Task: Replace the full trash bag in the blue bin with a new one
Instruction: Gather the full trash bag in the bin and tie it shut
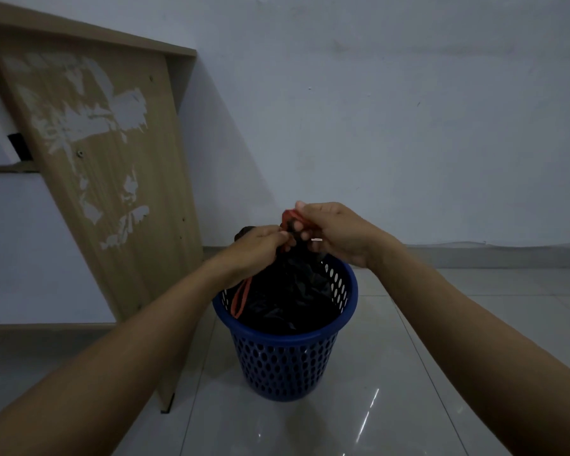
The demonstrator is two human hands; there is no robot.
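A blue perforated plastic bin (285,360) stands on the tiled floor in front of me. Inside it sits a black trash bag (293,297), its top gathered into a neck above the rim. My left hand (259,246) grips the gathered neck from the left. My right hand (334,230) pinches a red drawstring (290,214) at the top of the bag. A second loop of red drawstring (241,299) hangs down over the bag's left side inside the bin.
A worn wooden desk side panel (112,179) leans close to the bin's left. A pale wall (392,126) stands behind. Glossy floor tiles (408,390) spread to the right and front of the bin.
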